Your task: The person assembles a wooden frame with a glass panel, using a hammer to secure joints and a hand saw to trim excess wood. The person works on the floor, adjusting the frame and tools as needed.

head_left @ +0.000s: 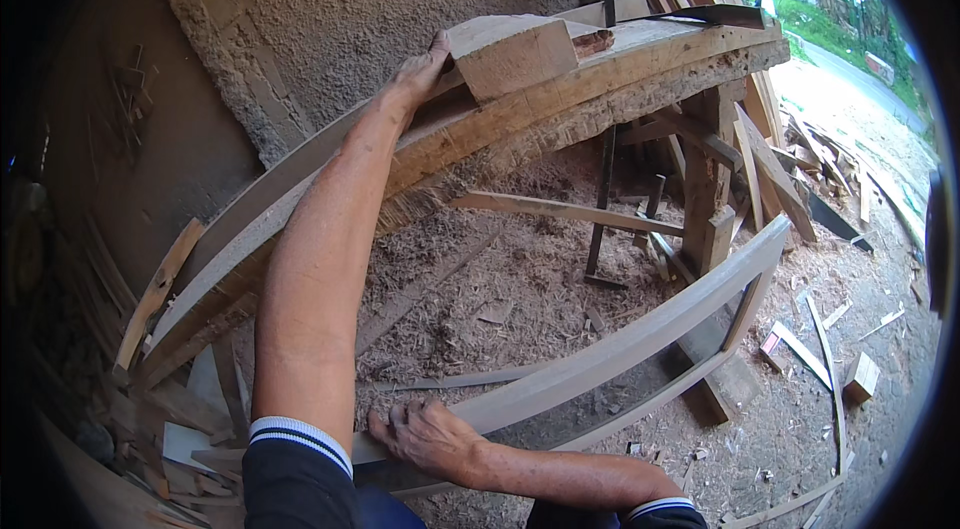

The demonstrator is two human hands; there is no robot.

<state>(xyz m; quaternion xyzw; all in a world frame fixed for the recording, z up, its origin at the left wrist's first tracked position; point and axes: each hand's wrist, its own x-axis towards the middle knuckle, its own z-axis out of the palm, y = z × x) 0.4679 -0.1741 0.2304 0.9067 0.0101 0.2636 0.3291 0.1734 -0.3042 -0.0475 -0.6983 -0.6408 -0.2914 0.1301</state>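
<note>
Near the bottom of the view, the right hand lies over the near end of a long wooden frame. Its fingers are bent, with narrow gaps between some of them, and curl onto the upper rail; the thumb is hidden, so I cannot tell whether they pinch the wood or only rest on it. The frame slants from that hand up toward the right, below and in front of the bench, its two long rails joined by a short crosspiece at the far end.

Higher up, the left arm reaches to the bench, where the left hand touches the left side of a thick wooden block. The hand shows mostly from behind and its fingers are largely out of sight, so I cannot tell how far they are spread or how firmly they hold. The block sits on top of the bench, its pale sawn face turned toward the viewer.

To the right of the block, a dark metal bar runs upright past the bench edge. Wood shavings cover the floor, and a small block lies farther right.
</note>
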